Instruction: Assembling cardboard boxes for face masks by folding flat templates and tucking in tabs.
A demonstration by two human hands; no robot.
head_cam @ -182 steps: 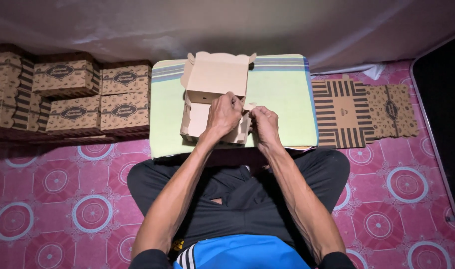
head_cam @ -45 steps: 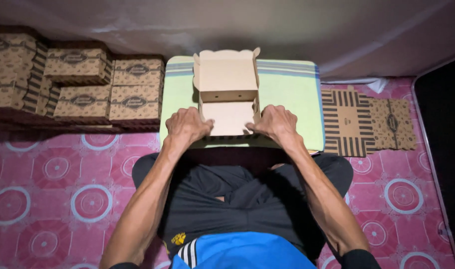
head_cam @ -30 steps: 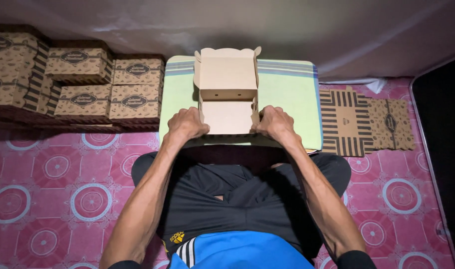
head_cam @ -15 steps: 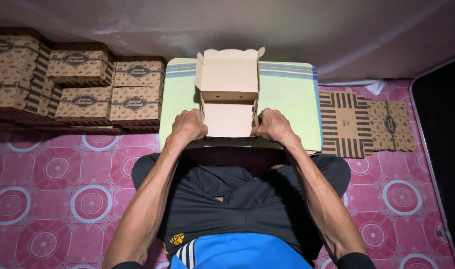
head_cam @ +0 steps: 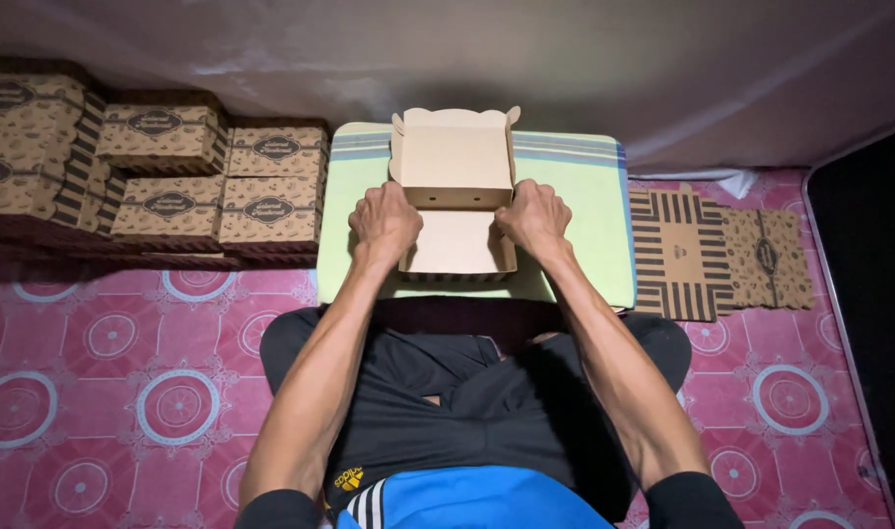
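A brown cardboard box (head_cam: 454, 240), its lid standing open at the far side, rests on a light green low table (head_cam: 589, 211) in front of me. My left hand (head_cam: 386, 221) presses against the box's left side wall. Against the right side wall my right hand (head_cam: 534, 217) does the same. Both hands have curled fingers that grip the side flaps. The box's inside is plain brown, and its front edge shows dark stripes.
Several folded, printed brown boxes (head_cam: 164, 186) are stacked in rows to the left of the table. A pile of flat unfolded striped box blanks (head_cam: 722, 253) lies on the right. A pink patterned mat (head_cam: 105, 372) covers the floor. My crossed legs sit below the table.
Both hands have moved inward and a little farther from me along the box's sides, and the side walls now stand upright. The box has stayed at the same spot on the table.
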